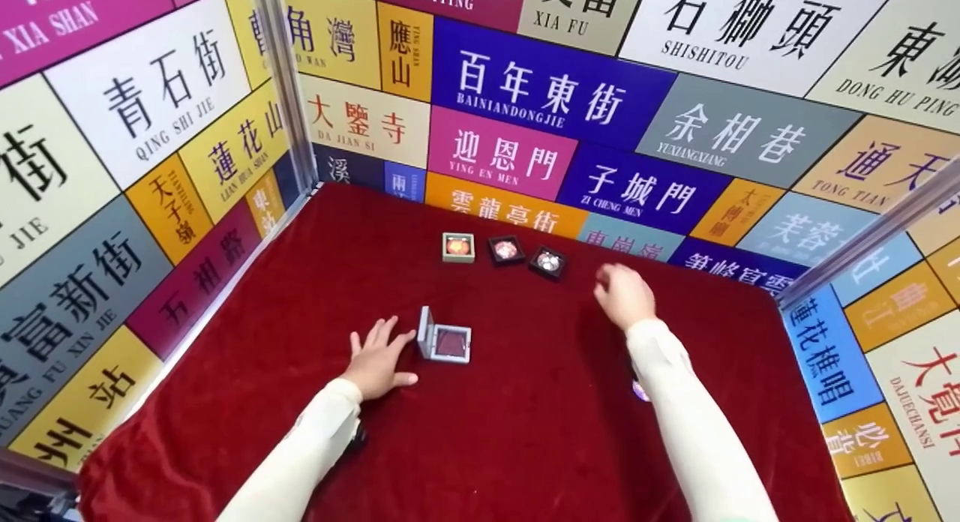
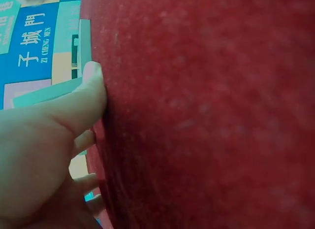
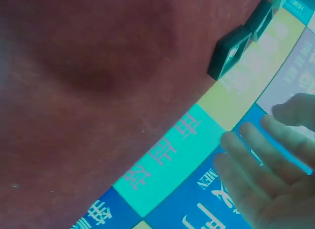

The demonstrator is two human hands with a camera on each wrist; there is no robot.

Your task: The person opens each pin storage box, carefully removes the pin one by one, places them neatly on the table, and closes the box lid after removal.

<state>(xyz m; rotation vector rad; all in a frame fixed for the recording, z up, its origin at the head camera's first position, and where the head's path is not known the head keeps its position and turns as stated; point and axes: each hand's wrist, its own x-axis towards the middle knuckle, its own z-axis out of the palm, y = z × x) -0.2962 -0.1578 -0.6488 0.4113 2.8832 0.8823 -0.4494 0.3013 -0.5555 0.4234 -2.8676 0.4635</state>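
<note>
A grey hinged square case [image 1: 451, 343] stands on the red cloth with its lid upright and a dark, plum-coloured panel inside. My left hand [image 1: 379, 363] rests just left of it, fingers spread, the fingertips close to the raised lid. In the left wrist view, the thumb of that hand [image 2: 47, 145] overlaps the case [image 2: 85, 44]. My right hand [image 1: 625, 294] is above the cloth at the right, its fingers loosely bent. Nothing shows between the fingers of the right hand [image 3: 270, 165] in the right wrist view.
Along the back lie a pale green box [image 1: 458, 258] with an orange item and two black boxes [image 1: 505, 250] with pinkish and silvery items. A small shiny purple thing [image 1: 640, 391] peeks out beside the right sleeve. Walls with coloured signs [image 1: 551, 87] border the red cloth [image 1: 540, 439].
</note>
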